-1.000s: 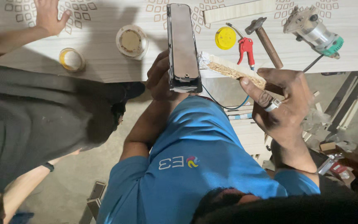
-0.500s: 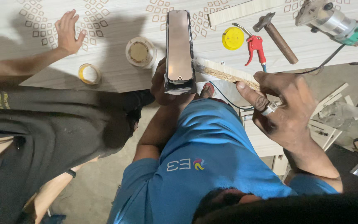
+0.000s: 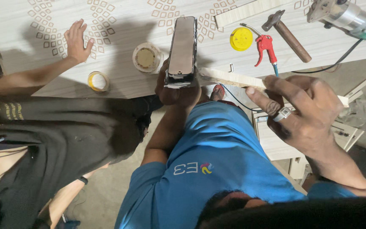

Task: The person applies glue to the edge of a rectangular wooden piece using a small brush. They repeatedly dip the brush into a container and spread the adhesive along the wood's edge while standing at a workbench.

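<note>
My left hand (image 3: 178, 92) grips the near end of a long, dark, glossy rectangular plate (image 3: 183, 42) that lies lengthwise on the pale patterned tabletop (image 3: 119, 21). My right hand (image 3: 308, 116), with a ring on one finger, holds a pale wooden strip (image 3: 227, 77) raised off the table's front edge. The strip's tip points toward the plate's near end. My index finger is stretched along the strip.
Another person in a dark shirt stands at the left with a hand (image 3: 78, 41) flat on the table. On the table are a beige tape roll (image 3: 145, 57), a yellow tape roll (image 3: 98, 81), a yellow disc (image 3: 241, 39), a red blow gun (image 3: 265, 46), a hammer (image 3: 289, 34), a router (image 3: 344, 15).
My right hand has risen closer to the camera with the strip, its fingers more spread. The view has shifted, showing more of the table. My left hand keeps its grip on the plate.
</note>
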